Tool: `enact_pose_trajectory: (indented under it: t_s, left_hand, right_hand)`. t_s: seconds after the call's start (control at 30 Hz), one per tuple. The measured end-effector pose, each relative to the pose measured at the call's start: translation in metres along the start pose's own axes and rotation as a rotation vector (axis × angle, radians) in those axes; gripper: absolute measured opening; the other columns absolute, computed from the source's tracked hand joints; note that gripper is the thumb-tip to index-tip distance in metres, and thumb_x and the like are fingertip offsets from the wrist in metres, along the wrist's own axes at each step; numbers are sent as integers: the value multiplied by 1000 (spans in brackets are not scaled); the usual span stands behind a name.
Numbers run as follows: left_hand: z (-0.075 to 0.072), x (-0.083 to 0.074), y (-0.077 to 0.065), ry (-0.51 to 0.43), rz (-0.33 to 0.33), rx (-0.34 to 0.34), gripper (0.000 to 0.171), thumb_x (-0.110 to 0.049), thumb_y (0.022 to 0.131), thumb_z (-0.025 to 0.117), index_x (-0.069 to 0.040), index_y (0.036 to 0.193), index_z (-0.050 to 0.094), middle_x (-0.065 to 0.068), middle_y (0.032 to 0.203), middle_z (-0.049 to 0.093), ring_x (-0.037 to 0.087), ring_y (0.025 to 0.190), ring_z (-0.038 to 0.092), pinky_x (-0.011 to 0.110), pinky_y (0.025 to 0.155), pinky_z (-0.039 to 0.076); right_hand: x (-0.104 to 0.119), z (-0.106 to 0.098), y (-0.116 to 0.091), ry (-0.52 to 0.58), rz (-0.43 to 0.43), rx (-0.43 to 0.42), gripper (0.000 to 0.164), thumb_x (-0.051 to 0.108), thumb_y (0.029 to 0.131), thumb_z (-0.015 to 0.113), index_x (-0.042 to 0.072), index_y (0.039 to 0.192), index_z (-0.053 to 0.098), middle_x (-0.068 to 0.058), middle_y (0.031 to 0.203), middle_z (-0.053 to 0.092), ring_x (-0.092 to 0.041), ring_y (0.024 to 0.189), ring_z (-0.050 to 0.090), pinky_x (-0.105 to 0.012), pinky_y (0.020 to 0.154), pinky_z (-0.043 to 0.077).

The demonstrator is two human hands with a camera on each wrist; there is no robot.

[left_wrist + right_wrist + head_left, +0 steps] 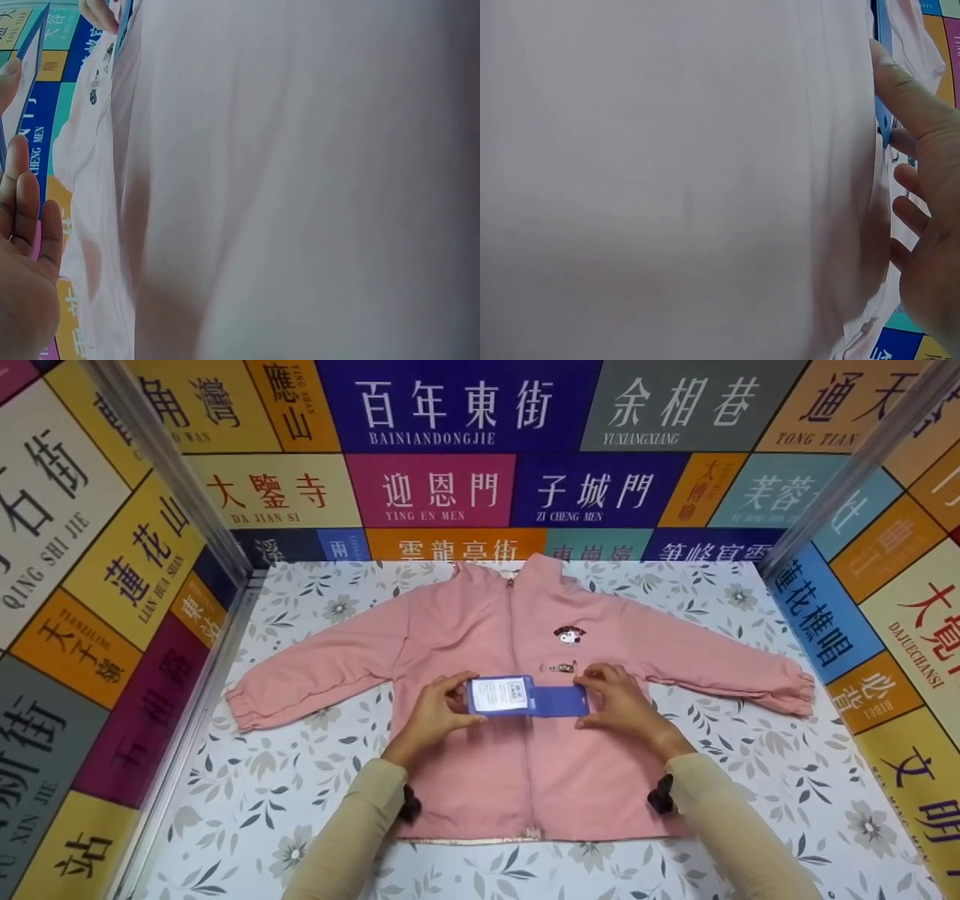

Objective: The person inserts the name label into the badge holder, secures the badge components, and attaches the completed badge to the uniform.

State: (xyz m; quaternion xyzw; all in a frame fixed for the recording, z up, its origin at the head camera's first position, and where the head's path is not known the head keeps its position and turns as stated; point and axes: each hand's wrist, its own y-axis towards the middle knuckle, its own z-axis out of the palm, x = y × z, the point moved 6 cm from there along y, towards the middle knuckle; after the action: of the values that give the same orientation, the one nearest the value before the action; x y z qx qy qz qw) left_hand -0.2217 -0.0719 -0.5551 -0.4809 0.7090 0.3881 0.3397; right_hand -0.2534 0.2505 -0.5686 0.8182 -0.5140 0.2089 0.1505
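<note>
Above the middle of a pink zip jacket (pixel 465 780), a blue badge holder (pixel 559 702) is spread out flat between both hands. Its left half carries a white printed card (pixel 501 694); the right half is a plain blue flap. The left hand (pixel 435 716) pinches the card end between thumb and fingers. At the other end, the right hand (pixel 626 705) pinches the flap, thumb (pixel 900 82) below it in the right wrist view. A small metal clip (pixel 562 667) lies on the jacket just beyond the flap.
The jacket lies with sleeves spread on a leaf-patterned white tablecloth (pixel 300 802). A dark cartoon patch (pixel 569 635) sits on its chest beside the zipper (pixel 511 622). Colourful sign-printed panels (pixel 450 491) and metal posts (pixel 180 480) enclose the table at the back and sides.
</note>
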Motion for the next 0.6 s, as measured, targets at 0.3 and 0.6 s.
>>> enact_pose_trajectory:
  t_s: [0.3, 0.6]
  left_hand:
    - [0, 1, 0, -1, 4, -6, 71, -16, 65, 92, -12, 130, 65, 10, 90, 63, 22, 81, 58, 24, 71, 52]
    - [1, 1, 0, -28, 22, 0, 70, -14, 64, 93, -10, 128, 65, 13, 90, 65, 31, 84, 61, 30, 73, 53]
  right_hand:
    - [-1, -2, 3, -37, -46, -21, 80, 48, 62, 91, 13, 129, 66, -9, 132, 56, -28, 127, 43, -52, 112, 31]
    - [-1, -2, 3, -28, -79, -14, 75, 48, 61, 91, 9, 120, 68, -9, 128, 57, -27, 124, 44, -50, 111, 33]
